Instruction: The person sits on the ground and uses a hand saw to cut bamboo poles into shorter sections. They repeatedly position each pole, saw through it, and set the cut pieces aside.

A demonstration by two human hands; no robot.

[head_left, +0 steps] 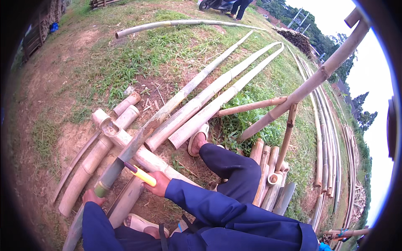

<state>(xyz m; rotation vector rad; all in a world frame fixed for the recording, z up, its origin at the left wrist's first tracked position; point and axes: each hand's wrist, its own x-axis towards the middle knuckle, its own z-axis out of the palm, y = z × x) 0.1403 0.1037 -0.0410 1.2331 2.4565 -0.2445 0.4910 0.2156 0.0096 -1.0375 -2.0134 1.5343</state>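
A long bamboo pole [111, 175] slants from the lower left up across the ground, lying over a thicker bamboo crosspiece [150, 159]. My left hand [93, 198] is closed around the pole's near part, beside a greener band on it. My right hand [158, 184] grips a yellow-handled tool [144, 175] with a dark, narrow front end; that end points at the pole and looks close to it. Whether they touch I cannot tell, nor what kind of blade it has. The crosspiece ends in an open notch [110, 126] at the upper left.
Two split-looking bamboo poles [201, 100] lie just right of mine. A slanted bamboo frame [310, 85] rises at the right, above short bamboo pieces [272, 180]. Long poles [324, 142] are stacked farther right. Thick bamboo lengths [90, 165] lie left. A person [240, 8] stands by a motorbike [217, 5].
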